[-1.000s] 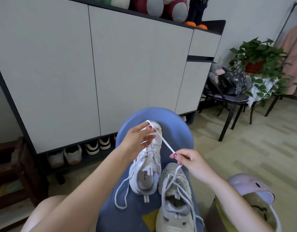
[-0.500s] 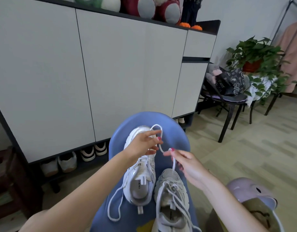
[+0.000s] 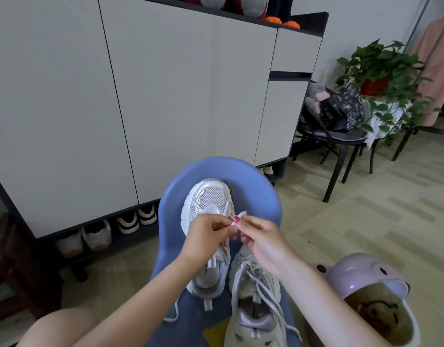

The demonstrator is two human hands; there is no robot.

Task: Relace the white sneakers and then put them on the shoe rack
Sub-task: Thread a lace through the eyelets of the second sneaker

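Looking down from your head, you are holding both hands together over two white sneakers lying on a blue chair seat point(image 3: 266, 194) in front of you. Your left hand point(image 3: 207, 237) is curling its fingers and pinching a white lace point(image 3: 241, 214) just above the left sneaker point(image 3: 208, 204). Your right hand point(image 3: 262, 242) is meeting it from the right, thumb and forefinger pinching the same lace, so the two hands are nearly touching. A short end of the lace is sticking up past your right fingertips. The left sneaker is lying toe away from you, its mesh toe showing beyond your left hand and its heel opening showing below your wrist. The right sneaker point(image 3: 253, 296) is sitting just beside it, closer to you and under your right forearm, with loose laces draping across its opening and down its side. Another lace end is trailing off the left sneaker's heel onto the seat. Behind the chair, a tall pale cabinet point(image 3: 166, 96) is standing with an open shoe rack point(image 3: 108, 237) along its base, holding several pairs. A purple bin point(image 3: 366, 284) is standing at your lower right.
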